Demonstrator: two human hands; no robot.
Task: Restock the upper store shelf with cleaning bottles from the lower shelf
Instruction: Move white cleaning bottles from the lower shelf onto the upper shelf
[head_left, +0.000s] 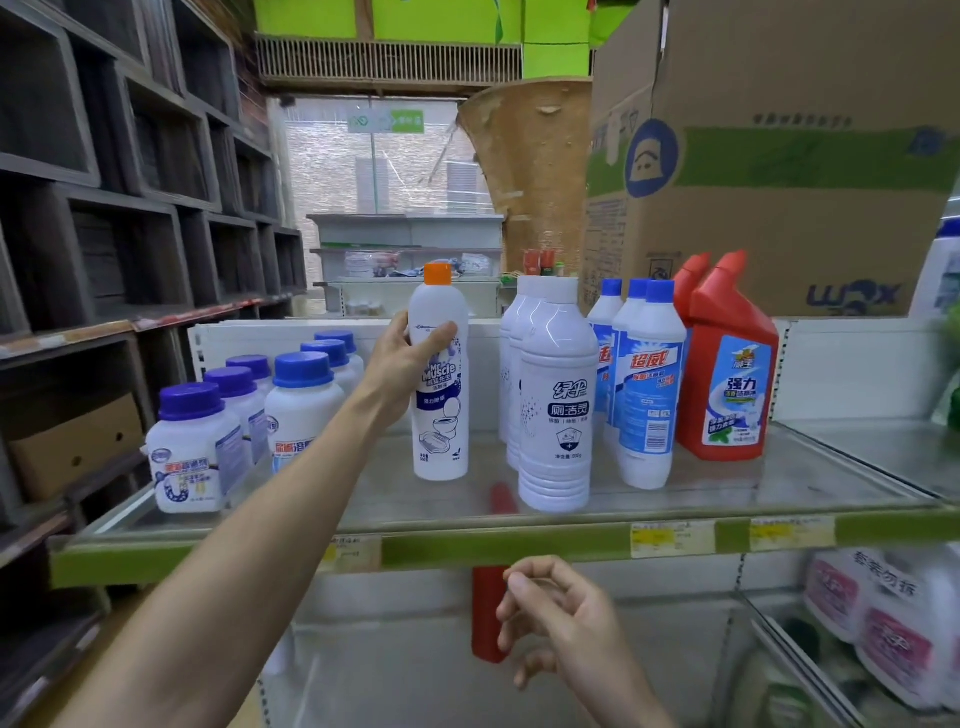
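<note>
Left hand wraps the orange-capped bottle at its shoulder, base on the upper shelf; right hand loosely curled, holding nothing; bottle prob. full, heavy-ish, rigid, smooth plastic; grip mid-body, not the cap.

Your left hand grips a smooth white plastic bottle with a glossy orange cap and a printed paper label. It stands on the upper shelf, a dull, faintly reflective sheet of metal edged with a green strip carrying paper price tags. To the right stand ribbed white plastic bottles with a soft sheen, then shiny red plastic bottles. On the left, squat white plastic jars wear glossy blue lids. At far right sits a matt cardboard box. Rough dark wooden cubbies line the left wall.
</note>
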